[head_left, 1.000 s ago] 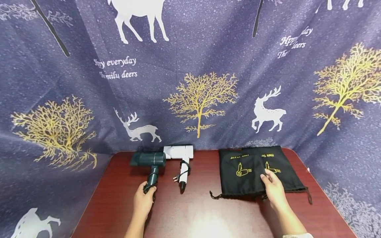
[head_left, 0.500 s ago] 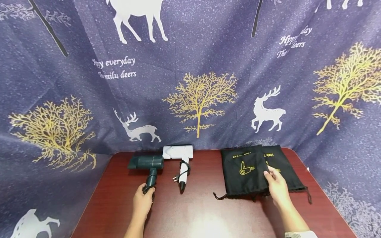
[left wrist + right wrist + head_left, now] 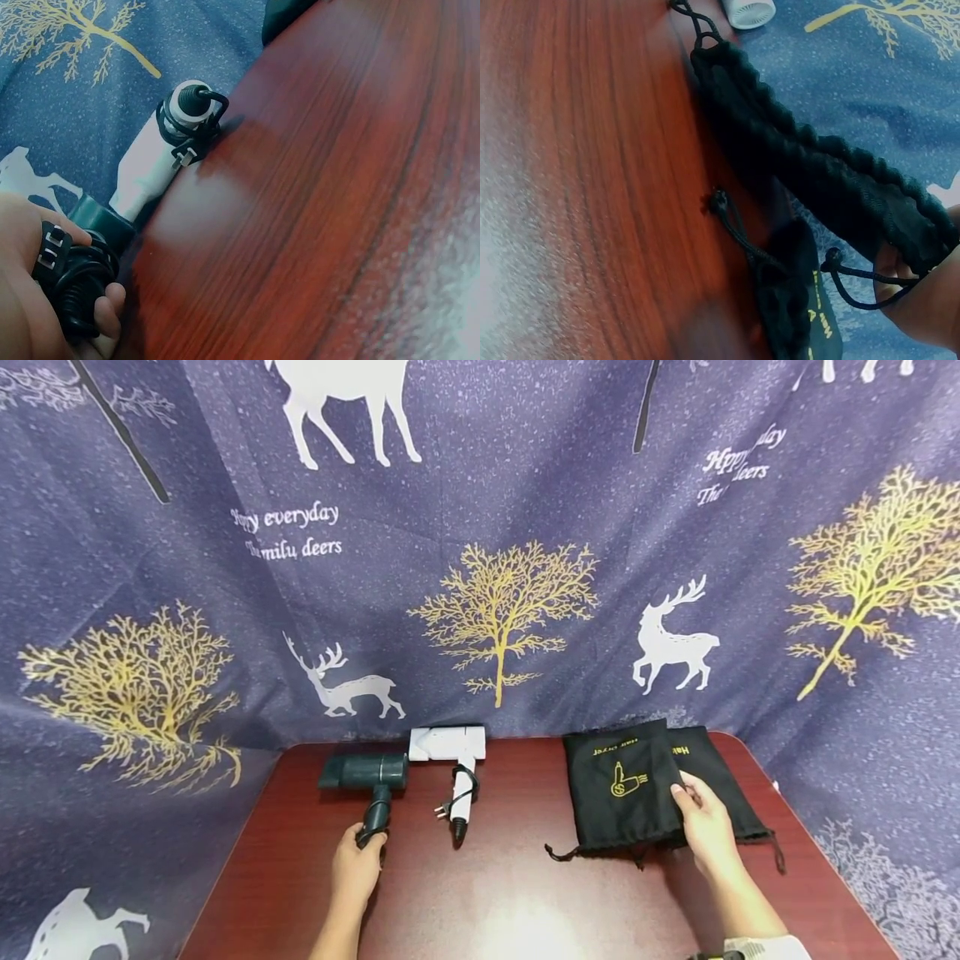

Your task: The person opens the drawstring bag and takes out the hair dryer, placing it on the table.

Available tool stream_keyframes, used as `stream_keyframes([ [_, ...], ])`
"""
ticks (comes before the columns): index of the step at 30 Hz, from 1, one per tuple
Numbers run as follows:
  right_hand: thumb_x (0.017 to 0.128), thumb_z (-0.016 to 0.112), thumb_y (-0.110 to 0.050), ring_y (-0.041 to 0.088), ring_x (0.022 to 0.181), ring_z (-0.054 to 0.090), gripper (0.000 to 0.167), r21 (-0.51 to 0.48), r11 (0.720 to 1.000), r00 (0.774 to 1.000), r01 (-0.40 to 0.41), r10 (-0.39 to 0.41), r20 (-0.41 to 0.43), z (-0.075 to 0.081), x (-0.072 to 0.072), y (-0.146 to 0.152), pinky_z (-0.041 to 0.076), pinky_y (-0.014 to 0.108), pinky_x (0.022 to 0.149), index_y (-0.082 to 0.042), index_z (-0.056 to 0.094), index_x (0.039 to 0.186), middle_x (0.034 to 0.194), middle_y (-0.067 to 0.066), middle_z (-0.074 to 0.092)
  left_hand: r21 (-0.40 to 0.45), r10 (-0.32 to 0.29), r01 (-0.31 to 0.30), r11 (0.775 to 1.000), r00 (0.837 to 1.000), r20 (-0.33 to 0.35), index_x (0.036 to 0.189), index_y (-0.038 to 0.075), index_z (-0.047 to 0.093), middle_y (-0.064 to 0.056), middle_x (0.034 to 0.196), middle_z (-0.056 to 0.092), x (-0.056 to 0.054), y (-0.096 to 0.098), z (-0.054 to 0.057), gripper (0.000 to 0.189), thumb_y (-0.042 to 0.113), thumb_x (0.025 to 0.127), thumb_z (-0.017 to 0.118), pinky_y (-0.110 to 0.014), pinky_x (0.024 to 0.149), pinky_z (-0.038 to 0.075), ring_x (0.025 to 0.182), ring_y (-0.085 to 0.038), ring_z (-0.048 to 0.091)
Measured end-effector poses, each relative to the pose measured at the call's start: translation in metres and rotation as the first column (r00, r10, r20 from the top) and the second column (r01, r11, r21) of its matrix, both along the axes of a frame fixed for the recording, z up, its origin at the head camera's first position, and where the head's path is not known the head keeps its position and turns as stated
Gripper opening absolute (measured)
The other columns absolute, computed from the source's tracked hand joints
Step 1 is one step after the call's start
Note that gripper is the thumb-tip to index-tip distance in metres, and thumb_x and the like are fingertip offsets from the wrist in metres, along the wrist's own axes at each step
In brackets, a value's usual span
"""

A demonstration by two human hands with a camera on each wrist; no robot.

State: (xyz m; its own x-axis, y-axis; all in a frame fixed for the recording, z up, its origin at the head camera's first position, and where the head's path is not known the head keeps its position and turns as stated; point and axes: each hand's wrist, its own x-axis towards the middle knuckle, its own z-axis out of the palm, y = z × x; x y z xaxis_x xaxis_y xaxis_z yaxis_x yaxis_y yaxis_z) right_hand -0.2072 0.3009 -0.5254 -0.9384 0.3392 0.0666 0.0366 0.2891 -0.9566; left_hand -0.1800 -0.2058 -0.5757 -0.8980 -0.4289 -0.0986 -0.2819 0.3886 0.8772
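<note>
My left hand [image 3: 356, 864] grips the handle of a dark green hair dryer [image 3: 363, 771], its nozzle pointing left. The dryer's cord is wound round the handle, and its plug [image 3: 51, 246] shows against my palm in the left wrist view. My right hand [image 3: 707, 827] pinches the right edge of a black drawstring bag [image 3: 588, 797] with a yellow hair dryer print. That bag partly covers a second black bag [image 3: 723, 797] on the table. In the right wrist view the held bag's gathered mouth [image 3: 810, 157] looks slightly parted.
Between my hands, a white hair dryer [image 3: 447, 744] lies at the table's back edge, cord wrapped round its handle. A patterned blue curtain [image 3: 465, 635] hangs directly behind the reddish-brown table [image 3: 450, 902]. Bright glare lies on the table's front middle.
The held bag has slid right and risen a little, covering more of the second bag. My right hand went right with it. My left hand and the green dryer have shifted slightly left.
</note>
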Motion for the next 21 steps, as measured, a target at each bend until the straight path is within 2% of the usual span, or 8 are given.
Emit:
stream_keyframes([
  [11,0.104,0.054,-0.024,-0.008,0.086,0.052,0.041,0.057,0.997,0.999,0.045,-0.046,0.013,0.006,-0.005,0.006,0.043,0.01,0.076,-0.001,0.058,0.137,0.093,-0.022,0.058,-0.04,-0.016,0.017,0.999,1.0,0.024,0.139,-0.007,0.048,-0.021,0.093,0.068,-0.004,-0.005,-0.004,0.057,0.025,0.095,0.061,-0.03,0.061,0.047,0.06,-0.013,0.061],
  [17,0.104,0.053,-0.026,-0.008,0.086,0.051,0.041,0.084,0.995,0.998,0.055,-0.056,0.01,0.009,-0.009,0.011,0.043,0.009,0.076,0.0,0.058,0.136,0.091,-0.025,0.055,-0.097,-0.043,0.048,0.994,0.998,0.048,0.142,-0.008,0.046,-0.027,0.108,0.067,-0.006,-0.005,0.0,0.059,0.029,0.097,0.059,-0.035,0.069,0.049,0.071,-0.021,0.068],
  [21,0.104,0.053,-0.027,-0.008,0.086,0.051,0.042,0.097,0.993,0.998,0.062,-0.063,0.007,0.009,-0.01,0.015,0.043,0.01,0.075,0.0,0.058,0.136,0.091,-0.023,0.057,-0.135,-0.043,0.05,0.99,0.998,0.055,0.142,-0.007,0.046,-0.032,0.125,0.062,-0.008,-0.005,0.001,0.059,0.03,0.097,0.057,-0.05,0.084,0.05,0.097,-0.038,0.068],
])
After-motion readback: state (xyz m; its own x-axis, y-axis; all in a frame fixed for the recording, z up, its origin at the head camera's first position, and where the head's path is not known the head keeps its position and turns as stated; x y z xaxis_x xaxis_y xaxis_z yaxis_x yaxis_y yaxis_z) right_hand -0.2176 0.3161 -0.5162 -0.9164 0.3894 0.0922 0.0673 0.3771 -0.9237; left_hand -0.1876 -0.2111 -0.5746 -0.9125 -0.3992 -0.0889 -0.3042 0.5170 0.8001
